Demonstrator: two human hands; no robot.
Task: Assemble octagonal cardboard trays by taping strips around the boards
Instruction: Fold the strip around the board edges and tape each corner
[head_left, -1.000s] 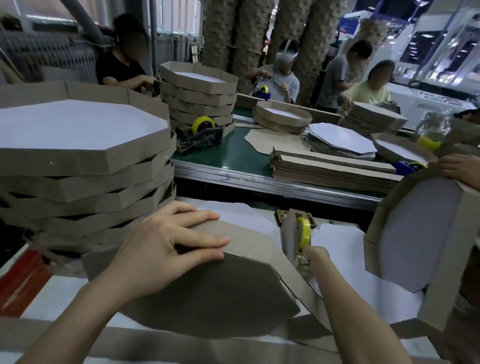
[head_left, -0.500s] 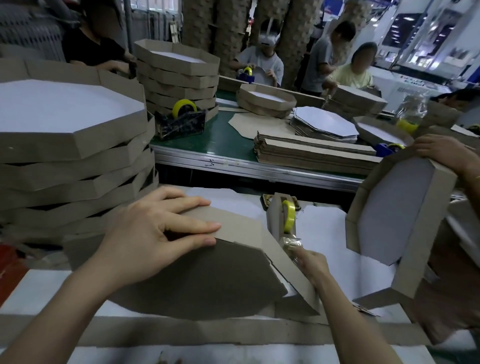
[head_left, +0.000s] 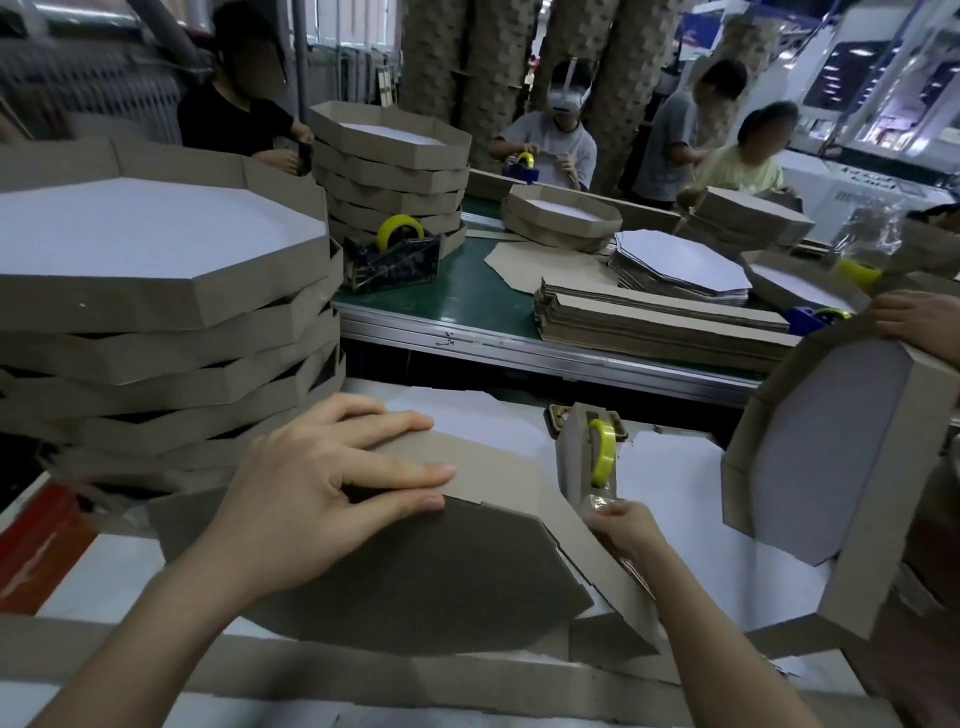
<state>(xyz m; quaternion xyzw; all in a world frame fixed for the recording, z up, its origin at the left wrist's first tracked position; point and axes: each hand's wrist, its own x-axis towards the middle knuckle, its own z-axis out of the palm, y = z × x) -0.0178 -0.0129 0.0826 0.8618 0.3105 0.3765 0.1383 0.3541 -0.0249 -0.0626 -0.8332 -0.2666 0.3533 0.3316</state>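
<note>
Right hand now pinches tape pulled farther off the roll — left hand flat on the board — ready to fix the strip.

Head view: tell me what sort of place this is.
Probably a packaging workshop's assembly line: stacked octagonal cardboard trays, bundled cardboard strips on a green-topped bench, and a tape dispenser among several workers.

tray stack left of board, dispenser right

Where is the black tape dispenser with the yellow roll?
In the head view, the black tape dispenser stands left of centre on the green table, in front of a stack of trays.
</note>
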